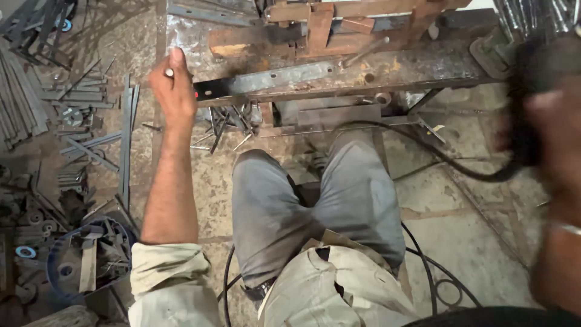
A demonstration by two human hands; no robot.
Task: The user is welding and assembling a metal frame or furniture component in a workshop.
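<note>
Left hand (173, 85), upper left, fingers pinched on a small rod (169, 72) beside the bar (266, 82). Right hand (554, 130), blurry at right, on a black tool (526, 103); grip unclear.

No packages, labels, signs or screens visible anywhere in view. Only possible marking: small red patch (209, 94) at left end of dark flat steel bar (266, 82) on tabletop (423, 63), too small to tell whether sticker or paint.
</note>
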